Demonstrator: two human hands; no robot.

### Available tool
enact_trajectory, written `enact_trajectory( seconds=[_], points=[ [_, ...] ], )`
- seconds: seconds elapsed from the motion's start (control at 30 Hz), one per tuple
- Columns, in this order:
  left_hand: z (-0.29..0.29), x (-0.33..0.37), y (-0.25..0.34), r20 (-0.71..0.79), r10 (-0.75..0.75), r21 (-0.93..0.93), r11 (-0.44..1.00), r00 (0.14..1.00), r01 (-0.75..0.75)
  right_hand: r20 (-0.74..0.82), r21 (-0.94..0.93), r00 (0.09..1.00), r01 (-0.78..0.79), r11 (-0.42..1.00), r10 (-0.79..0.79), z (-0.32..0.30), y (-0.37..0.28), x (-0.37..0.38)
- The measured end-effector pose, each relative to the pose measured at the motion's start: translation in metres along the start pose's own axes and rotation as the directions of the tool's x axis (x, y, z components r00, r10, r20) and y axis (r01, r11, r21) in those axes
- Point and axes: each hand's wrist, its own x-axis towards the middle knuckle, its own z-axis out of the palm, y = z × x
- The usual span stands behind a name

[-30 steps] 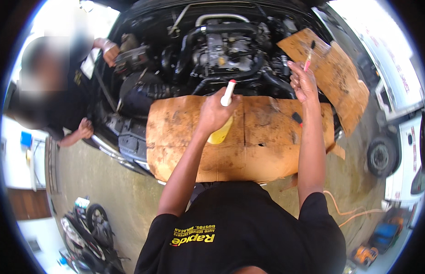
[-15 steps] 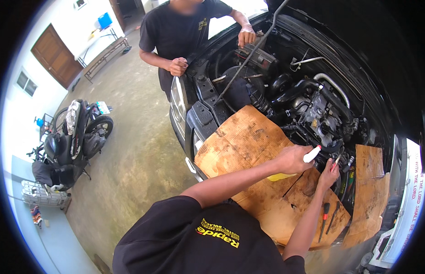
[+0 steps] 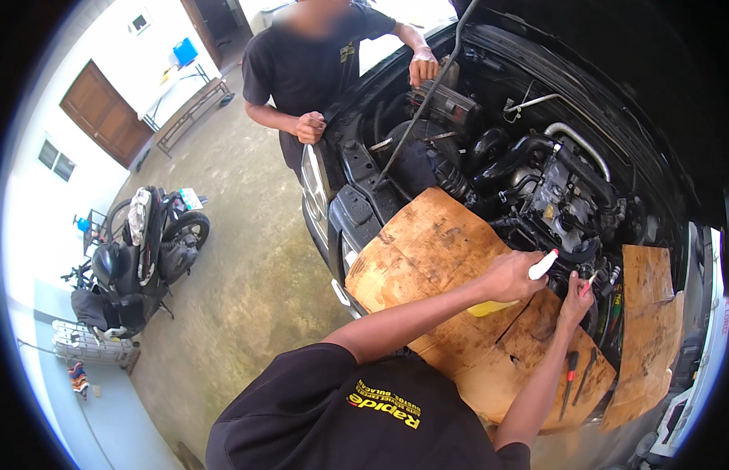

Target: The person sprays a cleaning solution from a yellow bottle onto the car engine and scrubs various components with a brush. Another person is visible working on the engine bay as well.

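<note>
My left hand (image 3: pixel 511 274) is wrapped round a spray bottle (image 3: pixel 491 309) with a white trigger head, a red nozzle tip and a yellow lower part. Its nozzle points toward the engine (image 3: pixel 564 207). In my right hand (image 3: pixel 574 301), a slim brush-like tool (image 3: pixel 587 283) with a pink-red handle is pinched at the near edge of the engine bay; its kind is hard to make out. Beneath my forearms lies a stained cardboard sheet (image 3: pixel 427 251). A screwdriver (image 3: pixel 569 380) with a black and red handle rests on the cardboard, beside a dark slender tool (image 3: pixel 586 374).
Another person (image 3: pixel 313 78) stands at the car's far left side, hands on its edge. A hood prop rod (image 3: pixel 427 102) slants across the bay. A second cardboard piece (image 3: pixel 646 321) lies at right. A parked motorcycle (image 3: pixel 137 258) stands on the concrete floor (image 3: pixel 247 235) at left.
The whole view has shifted slightly, moving the scene a little right and down. Both hands keep their holds on the spray bottle and the slim tool, whose pink-red handle shows more now.
</note>
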Motion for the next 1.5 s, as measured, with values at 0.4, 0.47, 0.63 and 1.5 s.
enact_trajectory(
  seconds=[0.4, 0.47, 0.63, 1.5],
  points=[
    [0.002, 0.002, -0.003, 0.003, -0.062, 0.025, 0.998, 0.998, 0.062, 0.01, 0.057, 1.0, -0.004, 0.998, 0.003, 0.005, -0.005, -0.003],
    [0.003, 0.003, 0.0, 0.011, -0.061, 0.034, 0.998, 0.998, 0.06, 0.009, 0.058, 1.0, 0.0, 0.998, 0.0, 0.003, 0.003, -0.001],
    [0.003, 0.001, -0.001, -0.012, -0.053, -0.021, 0.998, 0.998, 0.053, 0.018, -0.017, 1.0, -0.002, 1.0, 0.002, 0.002, 0.015, -0.001],
    [-0.004, -0.005, 0.005, -0.011, -0.015, -0.051, 0.999, 1.0, 0.015, 0.047, 0.044, 0.999, 0.015, 0.999, -0.017, 0.004, -0.002, -0.002]
  ],
)
